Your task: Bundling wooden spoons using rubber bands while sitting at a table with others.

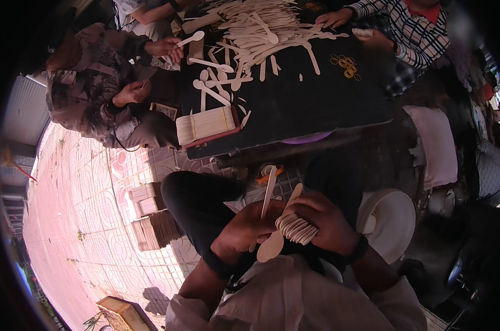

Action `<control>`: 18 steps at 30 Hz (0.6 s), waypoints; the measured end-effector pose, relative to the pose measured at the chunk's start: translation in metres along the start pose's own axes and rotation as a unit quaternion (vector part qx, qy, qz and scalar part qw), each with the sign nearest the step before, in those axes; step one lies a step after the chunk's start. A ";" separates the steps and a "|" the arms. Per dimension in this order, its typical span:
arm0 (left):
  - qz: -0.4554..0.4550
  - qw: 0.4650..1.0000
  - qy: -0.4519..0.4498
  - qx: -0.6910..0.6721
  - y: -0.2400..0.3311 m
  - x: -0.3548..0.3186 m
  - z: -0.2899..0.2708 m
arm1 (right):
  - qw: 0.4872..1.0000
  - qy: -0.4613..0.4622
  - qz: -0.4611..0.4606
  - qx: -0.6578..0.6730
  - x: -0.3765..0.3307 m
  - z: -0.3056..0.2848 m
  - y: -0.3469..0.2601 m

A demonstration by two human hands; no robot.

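Observation:
Above my lap, my left hand [240, 230] is closed round a flat wooden piece [269, 190] whose narrow end sticks up past the fingers. Close beside it, my right hand [328, 220] is wrapped round a stack of wooden spoons [297, 228], their rounded ends fanned toward me. One loose wooden spoon [270, 248] slants between the hands, its bowl pointing down toward my shirt. Which fingers grip that spoon is hard to make out. Ahead, a black-topped table [294, 113] carries a big heap of wooden spoons [261, 27].
A banded bundle of sticks in a red tray [240, 132] sits at the table's near left corner. Yellow rubber bands [346, 67] lie at right. People work at left and far right. A white bucket [401, 226] stands right of my knees; stacked bundles [156, 230] are on the left paving.

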State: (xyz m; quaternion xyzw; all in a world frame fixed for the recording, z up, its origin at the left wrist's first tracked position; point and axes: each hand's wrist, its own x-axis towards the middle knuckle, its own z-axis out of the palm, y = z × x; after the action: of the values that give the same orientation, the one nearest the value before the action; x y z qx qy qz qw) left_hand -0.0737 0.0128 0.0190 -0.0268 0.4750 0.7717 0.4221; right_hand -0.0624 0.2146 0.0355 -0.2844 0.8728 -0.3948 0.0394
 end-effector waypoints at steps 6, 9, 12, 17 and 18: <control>0.027 0.995 -0.014 -0.096 -0.018 -0.005 -0.003 | 0.998 -0.019 0.059 0.031 0.001 0.016 -0.014; 0.028 0.983 0.039 -0.177 -0.019 -0.008 0.006 | 0.993 0.011 0.089 0.083 -0.001 0.030 -0.011; 0.026 0.977 0.039 -0.209 -0.031 -0.016 -0.002 | 0.972 0.026 0.158 0.169 -0.005 0.038 -0.014; 0.134 0.972 0.185 0.056 -0.046 -0.025 0.002 | 0.955 -0.021 0.197 0.220 0.001 0.045 -0.006; 0.133 0.973 0.181 0.054 -0.042 -0.027 0.002 | 0.901 -0.046 0.285 0.323 0.000 0.045 -0.002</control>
State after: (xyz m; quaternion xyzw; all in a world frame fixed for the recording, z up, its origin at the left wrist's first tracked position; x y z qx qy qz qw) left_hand -0.0276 0.0058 0.0026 -0.0796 0.5834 0.7767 0.2238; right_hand -0.0486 0.1832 0.0057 -0.0126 0.7382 -0.6136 0.2800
